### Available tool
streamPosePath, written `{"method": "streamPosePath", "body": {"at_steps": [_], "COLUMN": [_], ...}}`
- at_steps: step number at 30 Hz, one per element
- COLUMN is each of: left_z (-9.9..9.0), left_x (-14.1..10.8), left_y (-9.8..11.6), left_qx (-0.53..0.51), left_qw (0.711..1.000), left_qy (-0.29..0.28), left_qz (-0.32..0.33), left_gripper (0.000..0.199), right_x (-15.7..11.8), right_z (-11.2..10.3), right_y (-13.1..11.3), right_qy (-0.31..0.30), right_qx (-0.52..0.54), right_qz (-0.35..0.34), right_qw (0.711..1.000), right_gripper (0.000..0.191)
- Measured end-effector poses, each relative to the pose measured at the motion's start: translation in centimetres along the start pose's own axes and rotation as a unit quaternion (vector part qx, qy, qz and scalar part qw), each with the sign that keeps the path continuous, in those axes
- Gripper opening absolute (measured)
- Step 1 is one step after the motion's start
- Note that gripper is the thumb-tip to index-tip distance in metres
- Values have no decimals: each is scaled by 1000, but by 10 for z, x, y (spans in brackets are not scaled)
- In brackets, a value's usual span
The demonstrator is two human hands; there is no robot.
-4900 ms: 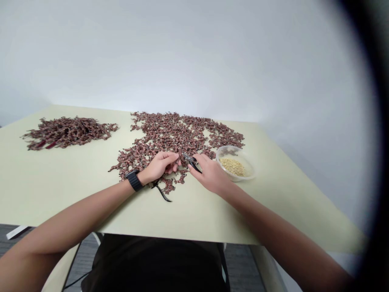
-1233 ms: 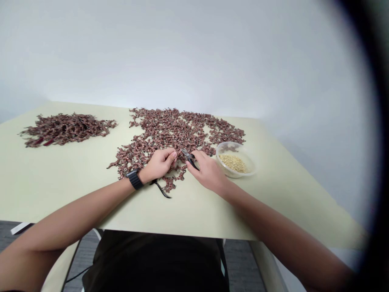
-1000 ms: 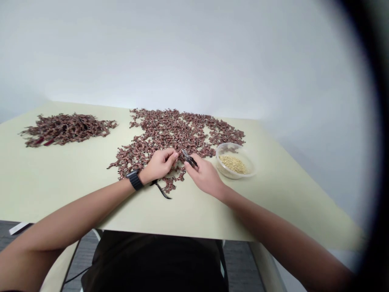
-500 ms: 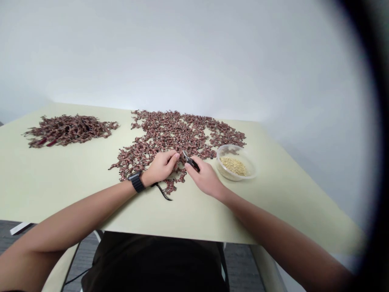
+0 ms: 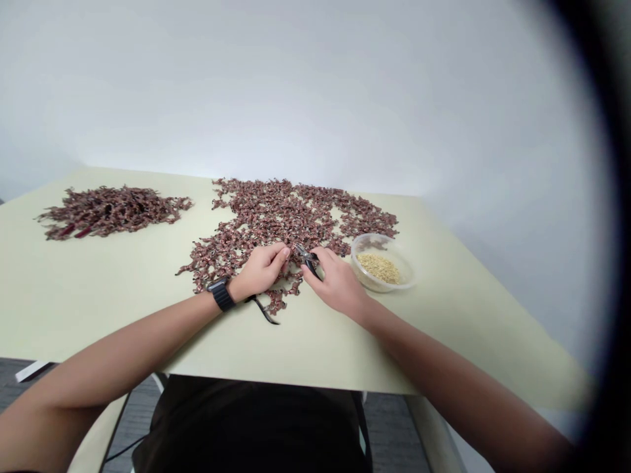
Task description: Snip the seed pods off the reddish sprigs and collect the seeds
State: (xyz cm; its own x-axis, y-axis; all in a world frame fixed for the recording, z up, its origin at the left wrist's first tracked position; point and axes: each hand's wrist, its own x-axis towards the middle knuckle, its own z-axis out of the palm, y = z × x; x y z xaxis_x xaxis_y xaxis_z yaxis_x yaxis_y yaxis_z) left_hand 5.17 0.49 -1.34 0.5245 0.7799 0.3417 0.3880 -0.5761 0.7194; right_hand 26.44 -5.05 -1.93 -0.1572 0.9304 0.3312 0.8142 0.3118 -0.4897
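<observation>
My right hand (image 5: pixel 335 279) is closed round the black handles of small pliers (image 5: pixel 310 263), whose metal jaws point up and left. The jaws are close to the fingertips of my left hand (image 5: pixel 263 268). That hand is pinched shut, and whatever lies between its fingers is too small to name. Under and beyond both hands spreads a wide layer of small reddish-brown pieces with dark ends (image 5: pixel 276 213). A second tool with a curved black handle (image 5: pixel 266 311) lies partly hidden beneath my left wrist, which wears a dark watch (image 5: pixel 221 293).
Right of my right hand stands a round clear plastic tub (image 5: pixel 411 284) holding small golden bits (image 5: pixel 378 268). At the left of the pale table (image 5: pixel 123 289) is a heaped pile of similar brown pieces (image 5: pixel 113 210). A white wall runs behind the table.
The pliers have turned slightly in my right hand, and their handles have spread apart. My right fingers have loosened a little. My left hand stays almost in place.
</observation>
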Motion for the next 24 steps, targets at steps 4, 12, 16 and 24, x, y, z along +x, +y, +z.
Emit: {"method": "streamPosePath", "body": {"at_steps": [4, 12, 16, 24], "left_z": [0, 4, 5, 7], "left_x": [0, 0, 0, 0], "left_y": [0, 0, 0, -4], "left_qx": [13, 45, 60, 93], "left_qw": [1000, 999, 998, 995], "left_qy": [1, 16, 19, 19], "left_qz": [4, 8, 12, 15], "left_gripper": [46, 39, 39, 36], "right_x": [0, -1, -1, 11], "right_z": [2, 0, 1, -24], "right_y": [1, -5, -10, -7], "right_qy": [-2, -37, -59, -327], "right_qx": [9, 91, 227, 593], "right_qz": [0, 45, 90, 311], "right_qw": [1000, 994, 968, 667], "right_gripper": [22, 24, 29, 35]}}
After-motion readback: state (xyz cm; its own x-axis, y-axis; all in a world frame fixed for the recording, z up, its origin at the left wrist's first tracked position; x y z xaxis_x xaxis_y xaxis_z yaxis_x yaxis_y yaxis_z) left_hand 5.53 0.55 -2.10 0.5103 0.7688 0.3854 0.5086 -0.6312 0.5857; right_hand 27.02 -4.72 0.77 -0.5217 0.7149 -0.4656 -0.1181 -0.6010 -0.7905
